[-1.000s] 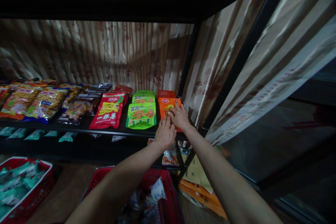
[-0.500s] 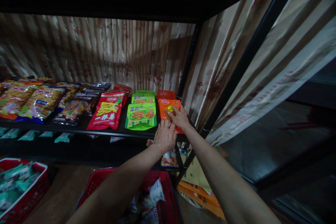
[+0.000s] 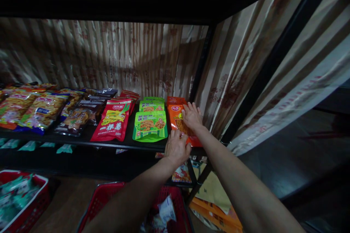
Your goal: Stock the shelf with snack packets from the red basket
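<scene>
Placement of an orange snack packet (image 3: 178,119) at the right end of a dark shelf (image 3: 109,144), seen from the head camera. The step in hand appears to be the squaring of this packet in its row: it lies flat under both hands, with a second orange packet (image 3: 175,100) just beyond it.

The right hand (image 3: 192,116) lies palm down on the far right part of the packet, fingers spread and flat, gripping nothing. The left hand (image 3: 177,148) sits at the packet's near edge, over the shelf's front lip, fingers curled downward; whether they pinch the edge or only press against it cannot be told. Both forearms reach forward and converge, the right one crossing slightly inward.

Just left of the hands lie green packets (image 3: 150,125), and farther left a red packet (image 3: 110,121). Any further straightening calls, by judgement, for light downward pressure and a short slide, kept apart from the green row. Below the left forearm stands a red basket (image 3: 101,201); a striped curtain (image 3: 136,58) hangs beyond the hands.
</scene>
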Demonstrator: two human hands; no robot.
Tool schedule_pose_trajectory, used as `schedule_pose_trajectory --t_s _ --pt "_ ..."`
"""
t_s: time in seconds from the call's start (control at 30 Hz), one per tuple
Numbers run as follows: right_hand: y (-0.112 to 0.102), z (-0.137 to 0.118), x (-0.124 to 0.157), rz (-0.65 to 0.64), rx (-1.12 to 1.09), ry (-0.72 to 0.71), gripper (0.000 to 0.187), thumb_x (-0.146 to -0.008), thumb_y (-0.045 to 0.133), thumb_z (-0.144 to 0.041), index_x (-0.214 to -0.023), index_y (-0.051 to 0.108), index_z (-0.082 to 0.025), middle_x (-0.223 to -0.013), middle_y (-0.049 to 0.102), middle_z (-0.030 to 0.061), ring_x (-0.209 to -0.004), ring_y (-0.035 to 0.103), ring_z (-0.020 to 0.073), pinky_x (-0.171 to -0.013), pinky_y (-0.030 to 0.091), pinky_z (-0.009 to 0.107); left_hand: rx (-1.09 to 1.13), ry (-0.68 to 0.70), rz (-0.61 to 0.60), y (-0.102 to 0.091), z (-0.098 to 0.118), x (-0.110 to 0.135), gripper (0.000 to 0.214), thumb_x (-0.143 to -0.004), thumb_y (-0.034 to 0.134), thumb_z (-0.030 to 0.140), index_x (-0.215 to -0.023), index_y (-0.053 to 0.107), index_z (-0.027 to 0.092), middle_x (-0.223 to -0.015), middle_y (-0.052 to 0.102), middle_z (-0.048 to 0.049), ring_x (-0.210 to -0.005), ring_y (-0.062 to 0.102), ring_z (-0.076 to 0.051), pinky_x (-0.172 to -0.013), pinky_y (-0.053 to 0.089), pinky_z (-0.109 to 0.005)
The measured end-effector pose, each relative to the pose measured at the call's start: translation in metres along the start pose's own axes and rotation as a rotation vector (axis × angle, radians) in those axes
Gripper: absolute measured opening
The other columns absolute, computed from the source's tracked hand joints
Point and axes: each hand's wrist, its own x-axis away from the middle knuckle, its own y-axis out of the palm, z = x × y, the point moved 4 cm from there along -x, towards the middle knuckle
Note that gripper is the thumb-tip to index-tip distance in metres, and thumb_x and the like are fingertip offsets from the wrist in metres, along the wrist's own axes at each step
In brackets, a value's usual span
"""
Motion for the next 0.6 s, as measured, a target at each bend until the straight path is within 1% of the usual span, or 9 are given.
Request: schedule_pose_trajectory --t_s 0.03,0.1,0.13,0.2,0.27,0.33,0.43,0.53,0.6 --pt "-0.001 -0.001 -0.011 -0.002 0.014 -0.03 0.047 -0.095 0.026 -0.031 -0.134 0.044 -0.014 -0.146 0.036 0.0105 -0.139 0.02 0.0261 -0.111 0.017 0.045 0.007 -0.007 -0.005 0.0 0.0 -0.001 0.021 -0.083 0.049 0.027 -0.097 0.061 0.015 -0.104 0.051 -0.0099 -0.102 0.042 -0.023 -0.093 0.043 -0.036" --pt "-0.002 -0.004 -0.034 -0.058 0.037 -0.085 0.046 -0.095 0.025 -0.031 -0.132 0.047 -0.015 -0.141 0.045 0.0097 -0.137 0.025 0.0256 -0.11 0.02 0.042 0.024 -0.022 -0.005 -0.001 -0.001 -0.002 0.021 -0.083 0.049 0.025 -0.098 0.06 0.015 -0.104 0.051 -0.0094 -0.102 0.042 -0.023 -0.092 0.044 -0.036" --pt "0.0 -0.005 -0.045 -0.107 0.044 -0.097 0.045 -0.095 0.025 -0.031 -0.129 0.05 -0.016 -0.135 0.05 0.0103 -0.134 0.032 0.0251 -0.108 0.024 0.04 0.037 -0.025 -0.001 -0.001 -0.001 -0.002 0.021 -0.083 0.048 0.025 -0.099 0.06 0.015 -0.104 0.051 -0.0091 -0.101 0.042 -0.023 -0.092 0.044 -0.036" --pt "0.005 -0.004 -0.065 -0.224 0.048 -0.085 0.044 -0.095 0.026 -0.031 -0.122 0.057 -0.016 -0.122 0.061 0.0127 -0.12 0.05 0.0234 -0.1 0.036 0.035 0.074 -0.024 0.009 0.0 -0.003 -0.003 0.021 -0.083 0.048 0.022 -0.099 0.059 0.016 -0.104 0.051 -0.0086 -0.101 0.042 -0.022 -0.091 0.044 -0.035" --pt "0.011 0.0 -0.082 -0.301 0.044 -0.065 0.04 -0.094 0.032 -0.03 -0.115 0.062 -0.016 -0.113 0.066 0.0128 -0.106 0.06 0.0211 -0.09 0.043 0.029 0.11 -0.022 0.019 0.001 -0.005 -0.003 0.021 -0.082 0.047 0.02 -0.1 0.058 0.016 -0.104 0.051 -0.0082 -0.101 0.042 -0.022 -0.091 0.044 -0.034" --pt "0.016 0.004 -0.095 -0.336 0.033 -0.059 0.035 -0.092 0.038 -0.028 -0.111 0.065 -0.017 -0.114 0.066 0.0102 -0.103 0.062 0.0196 -0.086 0.044 0.025 0.127 -0.027 0.025 0.002 -0.006 -0.004 0.023 -0.081 0.047 0.017 -0.101 0.058 0.016 -0.104 0.05 -0.0083 -0.101 0.042 -0.022 -0.091 0.045 -0.034" --pt "0.021 0.01 -0.106 -0.389 0.0 -0.069 0.029 -0.088 0.047 -0.026 -0.108 0.068 -0.02 -0.113 0.067 0.0039 -0.101 0.063 0.0177 -0.082 0.046 0.021 0.127 -0.039 0.021 0.004 -0.007 -0.005 0.021 -0.079 0.047 0.016 -0.099 0.057 0.016 -0.104 0.05 -0.009 -0.101 0.042 -0.023 -0.09 0.045 -0.035" --pt "0.027 0.01 -0.109 -0.457 -0.037 -0.097 0.023 -0.081 0.059 -0.023 -0.101 0.071 -0.024 -0.101 0.071 -0.0013 -0.091 0.065 0.015 -0.078 0.048 0.019 0.12 -0.049 0.004 0.007 -0.007 -0.006 0.019 -0.079 0.047 0.014 -0.095 0.056 0.016 -0.103 0.05 -0.0094 -0.101 0.042 -0.023 -0.09 0.045 -0.035" --pt "0.031 0.006 -0.109 -0.49 -0.052 -0.118 0.019 -0.075 0.066 -0.02 -0.092 0.073 -0.025 -0.091 0.073 -0.0032 -0.084 0.066 0.0141 -0.077 0.049 0.02 0.11 -0.063 -0.011 0.008 -0.008 -0.006 0.017 -0.079 0.047 0.015 -0.094 0.056 0.017 -0.103 0.05 -0.0099 -0.1 0.043 -0.024 -0.089 0.046 -0.037"
